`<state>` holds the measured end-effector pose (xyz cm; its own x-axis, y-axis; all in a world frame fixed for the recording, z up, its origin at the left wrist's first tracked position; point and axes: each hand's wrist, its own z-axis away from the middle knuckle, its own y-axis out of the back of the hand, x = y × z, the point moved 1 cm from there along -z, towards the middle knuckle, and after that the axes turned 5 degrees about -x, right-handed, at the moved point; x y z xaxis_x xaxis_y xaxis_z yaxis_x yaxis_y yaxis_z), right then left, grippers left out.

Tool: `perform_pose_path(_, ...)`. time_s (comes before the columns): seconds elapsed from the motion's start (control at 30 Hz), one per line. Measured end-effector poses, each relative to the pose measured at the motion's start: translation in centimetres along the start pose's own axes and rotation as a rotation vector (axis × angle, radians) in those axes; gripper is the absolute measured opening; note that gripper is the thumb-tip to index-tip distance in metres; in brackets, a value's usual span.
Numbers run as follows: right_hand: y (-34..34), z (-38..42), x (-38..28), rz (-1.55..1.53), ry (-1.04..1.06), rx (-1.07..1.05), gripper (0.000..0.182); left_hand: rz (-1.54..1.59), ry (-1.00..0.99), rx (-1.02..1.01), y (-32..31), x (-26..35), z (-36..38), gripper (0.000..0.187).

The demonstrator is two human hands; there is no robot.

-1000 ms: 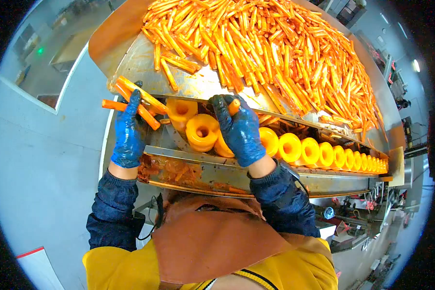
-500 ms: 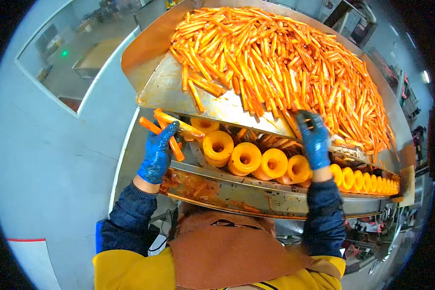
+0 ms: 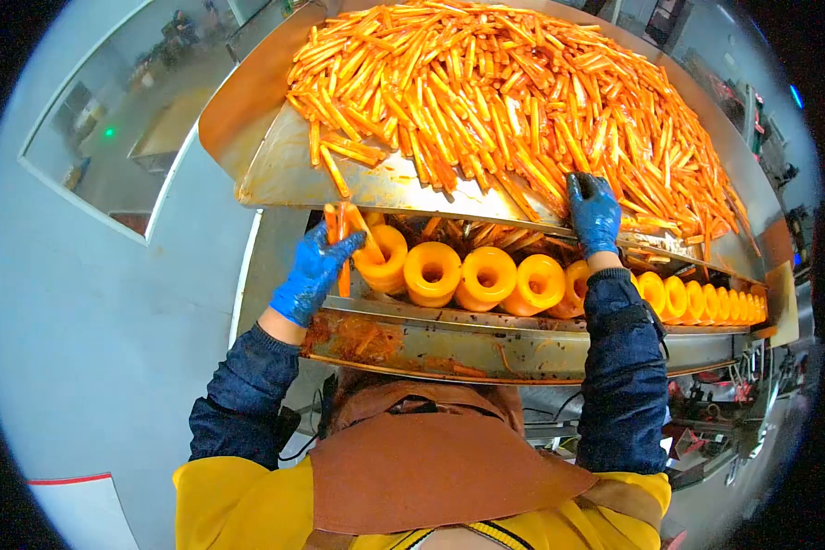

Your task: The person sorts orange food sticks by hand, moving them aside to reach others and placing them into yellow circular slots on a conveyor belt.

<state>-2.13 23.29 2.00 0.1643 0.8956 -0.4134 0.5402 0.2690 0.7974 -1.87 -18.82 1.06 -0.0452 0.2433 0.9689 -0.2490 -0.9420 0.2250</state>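
My left hand, in a blue glove, is closed around several orange, sauce-coated food sticks. They stand up from its fingers beside the leftmost orange cup-like ring, one slanting over its mouth. My right hand, also blue-gloved, rests at the near edge of the large pile of the same sticks. Its fingers are curled down into the pile, and what they hold is hidden. A row of these rings, each with a round hole, runs below the pile, such as this middle ring.
The pile lies on a metal tray with a raised rim. Nearest my body is a stained metal trough. More sticks lie in the gap behind the rings. A window is in the wall at left, and machinery stands at right.
My left hand has moved slightly right, and its sticks have turned more upright toward the first ring. My right hand has lowered its fingers onto the pile's near edge. The view has shifted.
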Motion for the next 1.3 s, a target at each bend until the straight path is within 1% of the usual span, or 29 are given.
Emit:
perform_pose_path(0.1,-0.2,0.0,0.0,0.036,-0.011,0.026,0.03,0.036,0.014,-0.007,0.3,0.0,0.4,0.03)
perform_pose_path(0.13,-0.3,0.0,0.1,0.018,-0.002,0.048,0.031,0.123,0.045,0.071,-0.2,1.0,0.9,0.029)
perform_pose_path(0.17,-0.3,0.0,0.3,0.014,-0.009,0.051,0.031,0.116,0.043,0.067,-0.1,1.1,1.1,0.029)
perform_pose_path(0.23,0.0,0.2,0.0,0.011,-0.001,0.041,0.031,0.2,-0.025,0.141,0.6,1.0,1.5,0.032)
perform_pose_path(0.27,0.0,0.2,-0.1,0.047,0.033,0.08,0.031,0.093,-0.008,0.115,2.0,-0.9,0.7,0.035)
perform_pose_path(0.3,0.0,0.2,0.0,0.047,0.025,0.074,0.031,0.089,-0.001,0.109,2.0,-0.5,0.8,0.035)
perform_pose_path(0.37,0.0,0.2,0.2,0.034,0.014,0.044,0.032,0.054,-0.179,0.234,2.3,0.3,1.7,0.036)
perform_pose_path(0.4,-0.1,-0.1,0.1,0.053,0.003,0.013,0.033,0.021,-0.058,0.245,2.6,1.4,2.1,0.034)
perform_pose_path(0.43,-0.1,0.0,0.1,0.048,-0.006,0.007,0.033,0.012,-0.052,0.241,2.6,1.9,2.2,0.034)
perform_pose_path(0.5,0.0,0.1,0.1,0.034,-0.008,0.014,0.034,0.032,-0.084,0.266,2.0,2.5,2.1,0.033)
perform_pose_path(0.53,-0.1,0.1,0.2,0.045,-0.01,0.01,0.035,0.054,-0.182,0.297,1.5,2.4,1.4,0.031)
perform_pose_path(0.57,-0.1,0.1,0.3,0.044,-0.015,0.011,0.035,0.051,-0.182,0.293,1.3,1.7,0.8,0.031)
perform_pose_path(0.63,0.3,0.1,-0.1,0.06,-0.05,-0.037,0.035,0.039,-0.114,0.242,0.4,1.3,-0.1,0.03)
perform_pose_path(0.67,0.3,0.1,-0.1,0.067,-0.041,-0.027,0.035,0.03,-0.037,0.207,-0.2,1.0,-0.4,0.03)
perform_pose_path(0.7,0.1,0.0,0.1,0.069,-0.046,-0.025,0.035,0.029,-0.037,0.201,-0.3,0.5,-0.6,0.03)
perform_pose_path(0.77,-0.2,-0.2,0.5,0.081,-0.033,-0.028,0.036,-0.133,0.07,0.062,-0.8,-1.0,-0.9,0.039)
perform_pose_path(0.8,-0.1,-0.2,0.3,0.077,-0.066,-0.052,0.038,-0.114,0.125,0.018,-1.6,0.8,0.0,0.039)
perform_pose_path(0.83,0.0,-0.2,0.3,0.077,-0.07,-0.049,0.038,-0.116,0.122,0.014,-1.5,0.5,0.1,0.039)
perform_pose_path(0.9,0.0,-0.1,0.2,0.049,-0.062,-0.031,0.037,-0.221,-0.102,0.06,-0.8,-0.1,0.3,0.038)
perform_pose_path(0.93,0.0,0.0,0.1,0.049,-0.065,-0.037,0.037,-0.207,-0.088,0.118,-0.8,0.3,0.4,0.035)
perform_pose_path(0.97,0.0,-0.1,0.1,0.065,-0.077,-0.049,0.037,-0.207,-0.08,0.116,-0.1,-0.3,-0.1,0.035)
perform_pose_path(1.03,0.1,0.0,0.0,0.081,-0.088,-0.065,0.037,-0.023,-0.076,0.136,0.9,0.1,-0.7,0.033)
perform_pose_path(1.07,0.2,0.0,0.0,0.079,-0.087,-0.06,0.037,-0.025,-0.177,0.195,0.7,0.2,-0.7,0.027)
perform_pose_path(1.1,0.2,0.0,-0.1,0.077,-0.085,-0.055,0.037,-0.025,-0.175,0.196,0.5,0.6,-0.7,0.027)
perform_pose_path(1.17,0.3,0.1,-0.2,0.055,-0.069,-0.039,0.037,0.021,-0.277,0.276,0.4,1.0,-0.9,0.023)
perform_pose_path(1.23,0.2,0.0,-0.1,0.041,-0.05,-0.015,0.037,-0.035,-0.288,0.292,0.9,0.7,-1.6,0.02)
perform_pose_path(1.3,0.0,0.0,0.0,0.05,-0.051,-0.007,0.036,0.047,-0.37,0.387,1.1,0.3,-2.4,0.016)
